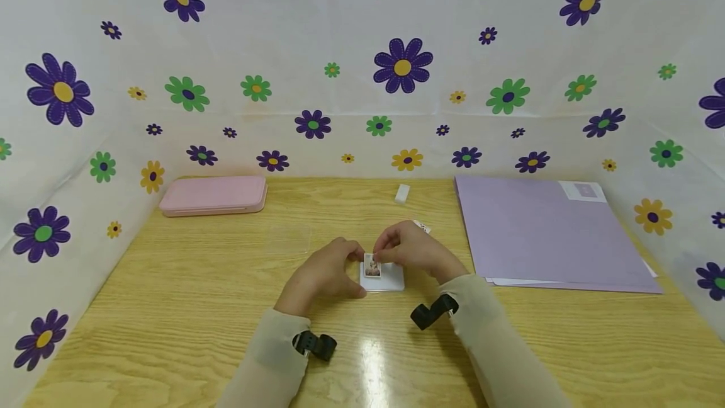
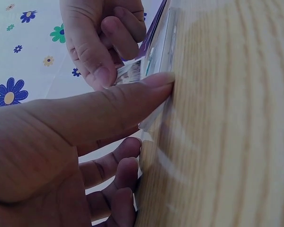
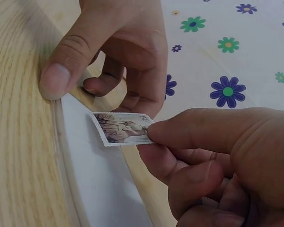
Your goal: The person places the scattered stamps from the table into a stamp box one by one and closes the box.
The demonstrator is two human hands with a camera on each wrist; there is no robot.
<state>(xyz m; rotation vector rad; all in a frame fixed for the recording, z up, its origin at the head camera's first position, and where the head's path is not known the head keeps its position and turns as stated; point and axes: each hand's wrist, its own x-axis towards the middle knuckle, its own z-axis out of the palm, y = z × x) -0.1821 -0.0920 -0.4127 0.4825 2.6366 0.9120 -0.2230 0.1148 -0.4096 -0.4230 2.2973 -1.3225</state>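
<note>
The right hand [image 1: 412, 245] pinches a stamp [image 3: 120, 128] by its edge. The left hand [image 1: 330, 268] grips a white block [image 1: 392, 278], probably to steady it.

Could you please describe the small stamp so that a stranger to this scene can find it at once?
On the wooden table, left of the big purple folder, lies a small white slab. The right hand pinches the stamp over it. A printed picture and toothed edge set the stamp apart from the plain white slab.
</note>
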